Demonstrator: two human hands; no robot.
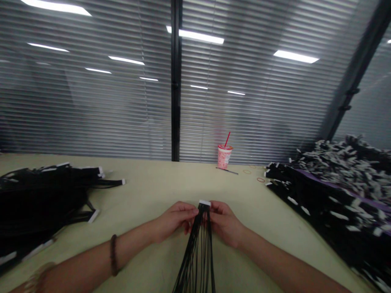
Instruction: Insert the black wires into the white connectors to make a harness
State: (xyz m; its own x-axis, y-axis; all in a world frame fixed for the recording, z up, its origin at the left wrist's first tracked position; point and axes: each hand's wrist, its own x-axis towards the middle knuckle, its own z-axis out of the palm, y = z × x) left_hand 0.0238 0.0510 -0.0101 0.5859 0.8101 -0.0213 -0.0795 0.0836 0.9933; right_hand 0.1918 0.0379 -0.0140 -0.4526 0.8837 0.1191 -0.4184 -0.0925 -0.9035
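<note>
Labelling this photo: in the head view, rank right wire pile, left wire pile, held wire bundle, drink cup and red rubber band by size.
Right wire pile and left wire pile, both cut off: unsure which is larger.
Then held wire bundle, drink cup, red rubber band.

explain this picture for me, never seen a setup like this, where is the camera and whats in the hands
No machine here: this single picture comes from a camera worn on a person's head, looking forward and down at their own arms. The left hand and right hand hold a bundle of thin black wires from either side, just below a white connector. On the pale table, a pile of black wires lies to the left and a larger heap of white-tipped black wires to the right. Farther off stand a pink cup with a red straw and a few rubber bands.
</note>
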